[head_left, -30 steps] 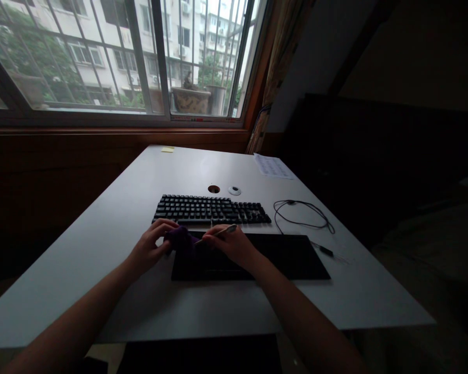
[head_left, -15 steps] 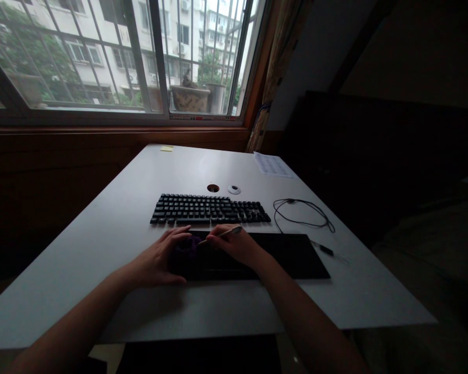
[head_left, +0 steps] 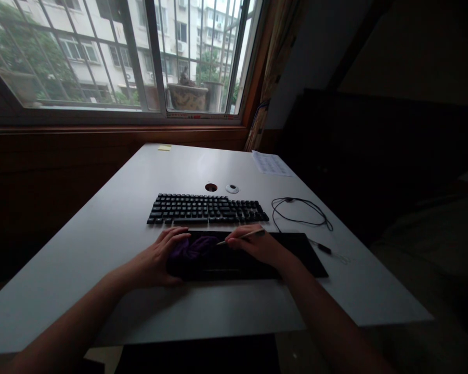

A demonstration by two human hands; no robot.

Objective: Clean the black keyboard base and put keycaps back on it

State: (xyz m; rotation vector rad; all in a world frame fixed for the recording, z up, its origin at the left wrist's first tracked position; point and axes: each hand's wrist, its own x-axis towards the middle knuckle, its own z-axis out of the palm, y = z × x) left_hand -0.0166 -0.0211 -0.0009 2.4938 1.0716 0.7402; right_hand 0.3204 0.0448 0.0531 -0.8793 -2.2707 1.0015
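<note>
The left hand (head_left: 161,259) has its fingers spread wide over the left end of the black panel (head_left: 300,259); whether they grip it I cannot tell. The purple cloth (head_left: 191,248) lies on the panel, beside them. The right hand (head_left: 257,242) pinches a thin tool (head_left: 239,237), its tip near the cloth. Best brace the panel firmly and press lightly. Beyond, the keyboard (head_left: 208,209) sits on the table (head_left: 113,197).
</note>
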